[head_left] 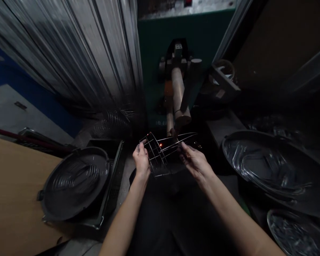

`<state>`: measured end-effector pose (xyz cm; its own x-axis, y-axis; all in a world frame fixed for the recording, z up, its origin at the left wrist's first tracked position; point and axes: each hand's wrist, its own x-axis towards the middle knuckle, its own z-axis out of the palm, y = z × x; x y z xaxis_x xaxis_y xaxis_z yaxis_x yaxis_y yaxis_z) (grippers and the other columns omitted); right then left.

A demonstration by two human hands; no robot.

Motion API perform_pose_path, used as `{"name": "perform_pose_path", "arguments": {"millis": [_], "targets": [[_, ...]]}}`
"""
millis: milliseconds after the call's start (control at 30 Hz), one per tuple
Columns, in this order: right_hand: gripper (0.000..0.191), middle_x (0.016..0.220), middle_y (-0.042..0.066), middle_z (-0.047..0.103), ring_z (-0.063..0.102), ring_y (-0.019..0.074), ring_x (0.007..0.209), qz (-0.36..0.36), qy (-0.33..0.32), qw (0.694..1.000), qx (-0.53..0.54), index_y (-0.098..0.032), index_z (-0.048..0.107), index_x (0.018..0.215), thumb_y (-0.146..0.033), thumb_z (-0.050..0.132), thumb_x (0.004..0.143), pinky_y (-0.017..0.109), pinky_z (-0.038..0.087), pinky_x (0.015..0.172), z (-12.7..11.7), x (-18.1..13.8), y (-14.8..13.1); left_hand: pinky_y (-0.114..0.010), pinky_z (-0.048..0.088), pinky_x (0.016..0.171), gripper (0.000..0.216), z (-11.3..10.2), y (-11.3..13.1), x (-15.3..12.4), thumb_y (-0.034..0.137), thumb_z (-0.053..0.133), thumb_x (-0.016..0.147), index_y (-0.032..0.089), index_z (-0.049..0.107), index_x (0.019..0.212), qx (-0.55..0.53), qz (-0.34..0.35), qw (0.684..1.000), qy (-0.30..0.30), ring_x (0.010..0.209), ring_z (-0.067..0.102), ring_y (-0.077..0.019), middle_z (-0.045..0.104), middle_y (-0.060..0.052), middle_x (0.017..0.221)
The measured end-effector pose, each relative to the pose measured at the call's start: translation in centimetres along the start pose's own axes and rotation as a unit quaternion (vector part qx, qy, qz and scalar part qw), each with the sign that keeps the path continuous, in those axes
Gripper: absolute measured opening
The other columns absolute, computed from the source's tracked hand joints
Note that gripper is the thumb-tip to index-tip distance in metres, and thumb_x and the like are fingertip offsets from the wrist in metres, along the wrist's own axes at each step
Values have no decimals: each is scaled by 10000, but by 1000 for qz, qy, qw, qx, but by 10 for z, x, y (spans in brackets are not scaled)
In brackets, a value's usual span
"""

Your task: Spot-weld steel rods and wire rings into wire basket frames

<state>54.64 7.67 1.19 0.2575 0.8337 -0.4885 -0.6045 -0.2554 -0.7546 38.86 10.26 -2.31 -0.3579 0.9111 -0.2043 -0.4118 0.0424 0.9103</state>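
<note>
Both hands hold a bent steel wire frame [157, 156] up in front of me. My left hand [141, 160] grips its left side, and my right hand [194, 161] pinches the long wires running out to the right. An orange spark [160, 145] glows among the wires. Just above the frame stands a spot welding machine [178, 96] with a thick tan upper arm. Its tips are hidden in shadow behind the wires.
A round black basin of coiled wire [76, 183] sits at the left beside a wooden tabletop [13, 185]. A larger black basin of bent wire pieces [276, 170] and a metal tray [296, 231] lie at the right. Corrugated metal sheeting [69, 46] rises at the upper left.
</note>
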Motion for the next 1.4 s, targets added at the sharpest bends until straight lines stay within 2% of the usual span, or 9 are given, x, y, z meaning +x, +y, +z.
{"name": "perform_pose_path", "arguments": {"millis": [300, 533, 700, 900, 1000, 1067, 1200, 1300, 1400], "targets": [[286, 697, 43, 660, 613, 159, 616, -36, 8, 998, -45, -172, 670, 732, -257, 848, 525, 206, 454, 414, -34, -4, 0, -185, 105, 402, 503, 4, 1, 14, 493, 581, 748, 73, 626, 1021, -10, 22, 1000, 19, 399, 170, -26, 210, 107, 488], [341, 605, 0, 605, 518, 81, 515, -42, 1, 994, -98, -150, 685, 699, -345, 860, 481, 163, 394, 422, -38, -30, 1, -193, 103, 409, 449, 6, 0, 16, 474, 546, 784, 85, 629, 992, 4, 34, 999, 22, 404, 180, -34, 232, 97, 486], [232, 709, 42, 664, 595, 167, 651, -179, -125, 902, -372, -182, 721, 760, -401, 727, 681, 254, 465, 597, -30, -72, -9, -186, 131, 411, 346, -11, -10, -5, 476, 492, 831, 152, 601, 883, 34, 69, 997, 5, 411, 191, -50, 234, 87, 496], [159, 786, 19, 686, 600, 216, 809, -216, -118, 882, -403, -238, 722, 736, -369, 729, 645, 281, 455, 701, -14, -33, -19, -235, 358, 548, 236, -58, -53, -66, 403, 554, 804, 182, 630, 778, 184, 123, 963, -156, 484, 402, -100, 423, 28, 519], [273, 642, 9, 638, 561, 161, 626, -137, -171, 890, -399, -185, 699, 725, -453, 666, 684, 242, 420, 571, -24, -10, -10, -376, 394, 853, 205, -79, -64, -75, 387, 609, 743, 186, 647, 741, 263, 213, 894, -294, 793, 560, -193, 612, -64, 748], [299, 582, -9, 596, 523, 136, 561, -113, -187, 892, -397, -171, 678, 714, -467, 638, 703, 226, 393, 530, -37, -7, 1, -430, 332, 963, 289, -88, -63, -69, 445, 604, 736, 188, 652, 861, 273, 225, 896, -269, 999, 542, -238, 630, -101, 973], [221, 672, -12, 630, 562, 153, 656, -142, -202, 882, -402, -198, 674, 737, -408, 605, 753, 239, 424, 619, -65, -24, 36, -356, 436, 869, 479, -84, -51, -39, 554, 482, 810, 139, 601, 1018, 119, -38, 988, -89, 961, 591, -215, 636, -128, 976], [154, 776, -8, 671, 600, 169, 732, -192, -190, 868, -417, -240, 695, 784, -349, 587, 781, 266, 448, 731, -82, -43, 65, -275, 486, 673, 439, -64, -41, -21, 517, 488, 830, 105, 623, 899, -13, -248, 964, -92, 728, 626, -170, 652, -112, 777], [159, 820, 10, 685, 626, 175, 751, -258, -187, 832, -455, -263, 709, 863, -302, 565, 806, 285, 468, 761, -103, -59, 78, -189, 435, 513, 241, -46, -34, -22, 344, 540, 847, 131, 629, 780, -39, -279, 959, -24, 536, 549, -96, 590, -29, 595]]}}
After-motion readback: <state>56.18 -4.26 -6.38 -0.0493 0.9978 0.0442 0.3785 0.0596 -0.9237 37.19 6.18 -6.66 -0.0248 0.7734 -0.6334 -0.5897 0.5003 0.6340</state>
